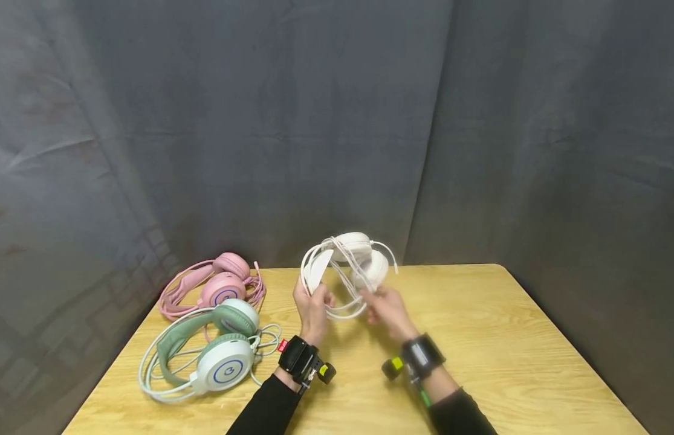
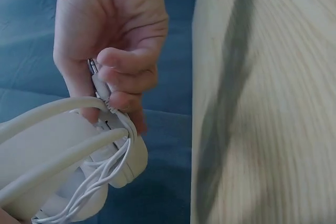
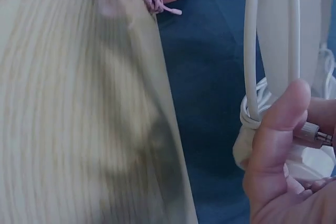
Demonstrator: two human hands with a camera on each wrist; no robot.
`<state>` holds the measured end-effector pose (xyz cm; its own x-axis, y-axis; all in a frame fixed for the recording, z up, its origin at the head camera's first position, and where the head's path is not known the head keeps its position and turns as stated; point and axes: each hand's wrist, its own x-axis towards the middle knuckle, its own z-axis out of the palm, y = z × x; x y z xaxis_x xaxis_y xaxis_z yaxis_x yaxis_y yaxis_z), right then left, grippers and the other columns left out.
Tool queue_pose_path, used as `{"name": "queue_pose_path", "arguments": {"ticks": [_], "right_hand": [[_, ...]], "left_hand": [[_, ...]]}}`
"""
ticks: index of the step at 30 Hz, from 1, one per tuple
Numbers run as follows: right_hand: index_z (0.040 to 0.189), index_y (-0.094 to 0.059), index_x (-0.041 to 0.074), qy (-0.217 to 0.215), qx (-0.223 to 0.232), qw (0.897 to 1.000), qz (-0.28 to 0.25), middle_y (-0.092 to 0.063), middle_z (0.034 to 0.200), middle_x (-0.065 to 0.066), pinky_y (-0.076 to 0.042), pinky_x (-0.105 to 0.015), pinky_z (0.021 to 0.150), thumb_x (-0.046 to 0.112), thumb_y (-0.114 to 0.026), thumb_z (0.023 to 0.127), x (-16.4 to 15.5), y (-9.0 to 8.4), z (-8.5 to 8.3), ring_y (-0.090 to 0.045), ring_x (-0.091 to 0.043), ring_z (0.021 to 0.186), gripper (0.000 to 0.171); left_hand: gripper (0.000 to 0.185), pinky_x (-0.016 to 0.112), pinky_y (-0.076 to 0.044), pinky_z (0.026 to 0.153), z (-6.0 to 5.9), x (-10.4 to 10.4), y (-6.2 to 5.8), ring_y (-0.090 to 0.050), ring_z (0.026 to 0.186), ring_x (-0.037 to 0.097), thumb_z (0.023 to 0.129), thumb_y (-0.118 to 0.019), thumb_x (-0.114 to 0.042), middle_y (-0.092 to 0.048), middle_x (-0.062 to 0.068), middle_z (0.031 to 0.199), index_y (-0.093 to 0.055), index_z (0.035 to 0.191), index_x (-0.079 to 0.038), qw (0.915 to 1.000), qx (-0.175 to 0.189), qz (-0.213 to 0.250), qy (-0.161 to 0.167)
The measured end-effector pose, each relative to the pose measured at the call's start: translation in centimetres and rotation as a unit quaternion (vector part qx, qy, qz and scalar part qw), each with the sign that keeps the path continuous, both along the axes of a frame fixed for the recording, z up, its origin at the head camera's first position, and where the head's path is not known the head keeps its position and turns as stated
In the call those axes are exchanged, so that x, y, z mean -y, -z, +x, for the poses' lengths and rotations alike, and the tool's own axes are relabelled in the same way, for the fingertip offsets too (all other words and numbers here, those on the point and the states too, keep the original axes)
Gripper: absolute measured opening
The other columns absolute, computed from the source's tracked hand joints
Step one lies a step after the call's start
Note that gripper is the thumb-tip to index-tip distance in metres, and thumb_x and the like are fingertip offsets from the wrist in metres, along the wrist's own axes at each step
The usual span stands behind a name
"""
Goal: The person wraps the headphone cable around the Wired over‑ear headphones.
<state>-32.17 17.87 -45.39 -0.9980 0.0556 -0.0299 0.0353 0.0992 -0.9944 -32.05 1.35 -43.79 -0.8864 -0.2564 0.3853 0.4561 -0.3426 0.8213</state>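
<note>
Over the wooden table (image 1: 505, 350) | left fingers (image 1: 328, 297) — gripping white headset (image 1: 371, 272) | right fingers (image 2: 128, 60) — pinching its plug (image 2: 99, 83)

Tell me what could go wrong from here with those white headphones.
The white headphones are held up off the table, so they might drop if the left hand loses its grip. The plug, held in the right hand, has its metal tip exposed and could get knocked if it slips. The white cable runs in several bunched strands, so it may tangle or snag.
</note>
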Motion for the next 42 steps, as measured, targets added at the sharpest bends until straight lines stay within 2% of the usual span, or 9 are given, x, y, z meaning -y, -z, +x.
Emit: {"name": "queue_pose_path", "arguments": {"ticks": [5, 11, 20, 23, 26, 30, 33, 37, 42], "right_hand": [[0.092, -0.066, 0.002, 0.027, -0.013, 0.999, 0.040, -0.057, 0.063, -0.001, -0.045, -0.022, 0.044, 0.032, -0.065, 0.093, -0.3, 0.5, -0.2, -0.051, -0.012, 0.048, 0.030], [0.085, -0.067, 0.007, 0.075, -0.003, 0.993, 0.093, -0.059, 0.062, -0.002, -0.043, -0.025, 0.042, 0.045, -0.066, 0.090, -1.8, 0.6, -0.6, -0.053, -0.016, 0.048, 0.038], [0.091, -0.070, 0.005, 0.138, -0.011, 0.977, 0.160, -0.065, 0.064, -0.006, -0.047, -0.029, 0.050, 0.035, -0.066, 0.091, -6.6, -0.5, -0.8, -0.062, -0.024, 0.057, 0.030], [0.090, -0.071, 0.005, 0.169, -0.019, 0.966, 0.193, -0.068, 0.069, -0.013, -0.047, -0.029, 0.053, 0.032, -0.064, 0.091, -8.3, -1.0, -0.4, -0.065, -0.029, 0.061, 0.028], [0.085, -0.072, 0.006, 0.204, -0.032, 0.949, 0.237, -0.070, 0.069, -0.012, -0.043, -0.029, 0.055, 0.031, -0.064, 0.091, -10.0, -1.2, 0.1, -0.064, -0.026, 0.060, 0.027], [0.072, -0.070, 0.008, 0.249, -0.051, 0.923, 0.288, -0.066, 0.057, -0.003, -0.038, -0.029, 0.056, 0.026, -0.061, 0.089, -11.8, -1.0, 0.7, -0.061, -0.022, 0.060, 0.027], [0.062, -0.068, 0.009, 0.284, -0.053, 0.906, 0.311, -0.062, 0.050, 0.001, -0.037, -0.031, 0.058, 0.022, -0.057, 0.087, -13.2, -0.5, 1.0, -0.061, -0.028, 0.066, 0.029], [0.060, -0.068, 0.008, 0.319, -0.043, 0.897, 0.303, -0.061, 0.048, 0.001, -0.038, -0.035, 0.062, 0.021, -0.057, 0.086, -14.5, 0.2, 1.3, -0.062, -0.036, 0.076, 0.031], [0.062, -0.070, 0.005, 0.346, -0.038, 0.895, 0.280, -0.061, 0.047, 0.001, -0.040, -0.039, 0.066, 0.020, -0.060, 0.086, -15.7, 0.8, 1.3, -0.064, -0.039, 0.084, 0.030]], "left_hand": [[0.063, 0.026, -0.048, 0.050, 0.5, -0.6, 0.2, -0.053, 0.055, 0.023, 0.065, -0.050, 0.010, -0.060, 0.007, 0.074, -0.058, 0.125, -0.009, 0.9977, -0.012, -0.067, 0.000], [0.061, 0.024, -0.050, 0.056, 0.3, -1.8, 0.4, -0.055, 0.064, 0.018, 0.067, -0.053, 0.010, -0.060, 0.014, 0.090, -0.056, 0.126, -0.007, 0.9961, -0.012, -0.086, 0.015], [0.064, 0.036, -0.054, 0.090, -1.2, -4.8, 0.3, -0.061, 0.101, 0.017, 0.084, -0.072, -0.015, -0.058, 0.004, 0.132, -0.044, 0.141, -0.023, 0.9808, 0.052, -0.175, 0.069], [0.071, 0.041, -0.052, 0.094, -1.3, -5.8, 0.1, -0.061, 0.111, 0.019, 0.082, -0.077, -0.032, -0.058, 0.003, 0.134, -0.040, 0.142, -0.027, 0.9637, 0.089, -0.236, 0.087], [0.076, 0.048, -0.058, 0.073, -1.3, -7.0, 0.3, -0.068, 0.088, 0.031, 0.082, -0.076, -0.038, -0.065, 0.007, 0.118, -0.035, 0.145, -0.028, 0.9458, 0.117, -0.282, 0.110], [0.081, 0.046, -0.057, 0.055, -1.1, -8.8, 0.9, -0.066, 0.066, 0.030, 0.086, -0.074, -0.029, -0.066, 0.011, 0.113, -0.025, 0.151, -0.029, 0.9365, 0.122, -0.308, 0.116], [0.082, 0.032, -0.056, 0.061, -1.0, -10.7, 1.6, -0.063, 0.074, 0.017, 0.087, -0.071, -0.021, -0.059, 0.014, 0.129, -0.023, 0.153, -0.029, 0.9304, 0.101, -0.341, 0.089], [0.070, 0.030, -0.057, 0.077, -0.5, -13.0, 2.2, -0.063, 0.099, 0.021, 0.090, -0.066, -0.018, -0.038, 0.019, 0.149, -0.034, 0.152, -0.028, 0.8958, 0.058, -0.439, 0.040], [0.036, 0.043, -0.050, 0.098, -0.4, -15.3, 3.2, -0.055, 0.118, 0.028, 0.089, -0.069, -0.025, -0.049, 0.015, 0.140, -0.066, 0.125, -0.023, 0.8039, -0.042, -0.587, -0.085]]}}
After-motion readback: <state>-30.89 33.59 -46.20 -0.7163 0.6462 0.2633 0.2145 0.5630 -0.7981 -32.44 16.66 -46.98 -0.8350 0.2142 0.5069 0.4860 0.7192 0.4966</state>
